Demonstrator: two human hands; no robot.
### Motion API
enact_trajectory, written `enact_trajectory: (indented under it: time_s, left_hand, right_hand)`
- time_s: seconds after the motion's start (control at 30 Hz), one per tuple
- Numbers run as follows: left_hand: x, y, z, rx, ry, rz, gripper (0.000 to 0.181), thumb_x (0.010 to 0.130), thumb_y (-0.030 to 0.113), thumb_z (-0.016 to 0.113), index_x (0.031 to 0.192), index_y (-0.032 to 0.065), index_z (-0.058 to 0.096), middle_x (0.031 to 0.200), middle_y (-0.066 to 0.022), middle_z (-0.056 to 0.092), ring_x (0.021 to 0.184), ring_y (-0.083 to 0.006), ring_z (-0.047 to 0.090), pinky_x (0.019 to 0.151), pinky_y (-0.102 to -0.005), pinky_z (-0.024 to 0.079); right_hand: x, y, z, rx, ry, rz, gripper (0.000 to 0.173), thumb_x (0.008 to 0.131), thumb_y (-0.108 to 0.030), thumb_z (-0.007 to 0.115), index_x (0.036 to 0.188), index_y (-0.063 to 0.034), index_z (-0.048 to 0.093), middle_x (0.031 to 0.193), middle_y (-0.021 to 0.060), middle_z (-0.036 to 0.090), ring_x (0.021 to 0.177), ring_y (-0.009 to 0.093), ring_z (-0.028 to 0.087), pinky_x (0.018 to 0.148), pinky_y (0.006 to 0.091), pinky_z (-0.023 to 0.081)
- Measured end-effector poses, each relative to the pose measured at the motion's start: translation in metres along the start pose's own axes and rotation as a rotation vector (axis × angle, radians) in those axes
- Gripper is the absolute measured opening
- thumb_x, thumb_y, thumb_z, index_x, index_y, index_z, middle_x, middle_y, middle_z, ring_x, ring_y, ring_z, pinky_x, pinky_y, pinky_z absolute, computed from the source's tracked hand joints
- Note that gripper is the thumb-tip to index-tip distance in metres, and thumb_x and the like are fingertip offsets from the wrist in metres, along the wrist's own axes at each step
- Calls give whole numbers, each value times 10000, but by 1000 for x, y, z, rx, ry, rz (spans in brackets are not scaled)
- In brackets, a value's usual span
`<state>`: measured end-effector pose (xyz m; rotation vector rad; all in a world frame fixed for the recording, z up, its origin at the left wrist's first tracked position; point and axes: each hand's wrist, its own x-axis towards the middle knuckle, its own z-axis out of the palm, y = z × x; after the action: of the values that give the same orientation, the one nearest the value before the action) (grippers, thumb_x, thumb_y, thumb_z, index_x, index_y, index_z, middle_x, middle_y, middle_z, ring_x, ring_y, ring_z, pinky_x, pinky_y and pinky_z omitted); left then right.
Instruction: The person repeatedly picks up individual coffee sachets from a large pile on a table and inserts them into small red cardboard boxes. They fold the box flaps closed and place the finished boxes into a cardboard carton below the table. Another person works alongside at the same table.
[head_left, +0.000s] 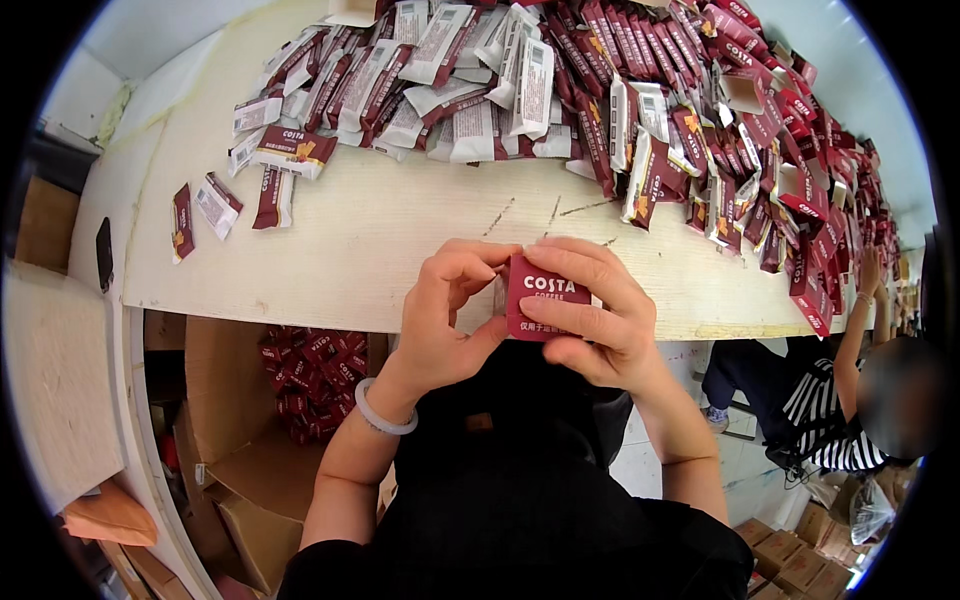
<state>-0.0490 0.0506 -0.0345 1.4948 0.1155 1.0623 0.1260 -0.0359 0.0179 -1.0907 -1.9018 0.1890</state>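
Observation:
A small dark-red Costa Coffee carton (551, 291) is held over the front edge of the table, its printed face turned up towards me. My right hand (611, 315) grips it, fingers lying across the printed face. On the carton's left side, my left hand (454, 315) pinches the edge with fingertips above and thumb below. A pale flap shows between the left fingers and the carton. Whether anything is inside cannot be seen. Beyond my hands lies a heap of red-and-white wrapped snack packets (442, 97) on the white table (390, 232).
More packets and opened red cartons (810, 187) pile up along the right. Loose packets (217, 204) and a black phone-like object (104, 253) lie left. Below the table, a cardboard box (225, 390) holds many small red cartons (319, 382). A person in a striped top (832, 416) sits at right.

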Motion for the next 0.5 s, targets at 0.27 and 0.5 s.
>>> enact_trajectory:
  time_s: [0.27, 0.5]
  left_hand:
    - [-4, 4, 0, -47, -29, -14, 479, 752, -112, 695, 1094, 28, 390, 1240, -189, 491, 1157, -271, 536, 999, -392, 455]
    - [-2, 4, 0, 23, -4, 32, 593, 755, -124, 679, 1248, 94, 432, 1232, -187, 500, 1149, -305, 544, 960, -402, 484]
  right_hand:
    - [13, -10, -7, -99, 27, -44, 335, 680, -47, 719, 1010, -28, 666, 1053, 119, 663, 937, 313, 637, 730, 361, 553]
    - [-1, -6, -4, -124, -97, -110, 459, 831, -415, 615, 1130, -67, 639, 1267, 88, 576, 1186, 358, 518, 940, 456, 469]
